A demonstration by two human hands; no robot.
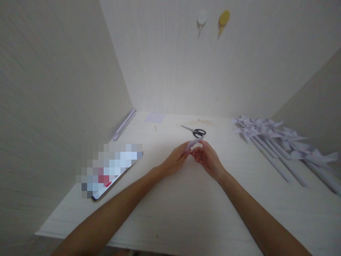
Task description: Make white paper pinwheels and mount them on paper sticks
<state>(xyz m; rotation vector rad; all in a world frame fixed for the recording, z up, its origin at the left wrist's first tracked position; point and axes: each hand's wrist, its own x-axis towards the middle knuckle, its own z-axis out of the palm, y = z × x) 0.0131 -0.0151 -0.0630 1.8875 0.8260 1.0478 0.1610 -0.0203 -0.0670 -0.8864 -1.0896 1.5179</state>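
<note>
A piece of pale lilac paper [192,143] is raised over the middle of the table. My left hand [176,159] is closed on its left part, with the thumb along the lower edge. At the paper's upper right corner, my right hand [209,159] pinches it between thumb and finger while the other fingers curl below. Just beyond the hands lies a pair of scissors [195,132] with black handles, blades pointing left. The fingers hide part of the paper.
Paper pinwheels [266,135] on rolled paper sticks lie along the right side. Rolled paper sticks [124,124] rest at the back left, near a flat paper square [155,117]. A phone [117,174], partly blurred, leans at the left. Hooks [224,17] hang on the back wall.
</note>
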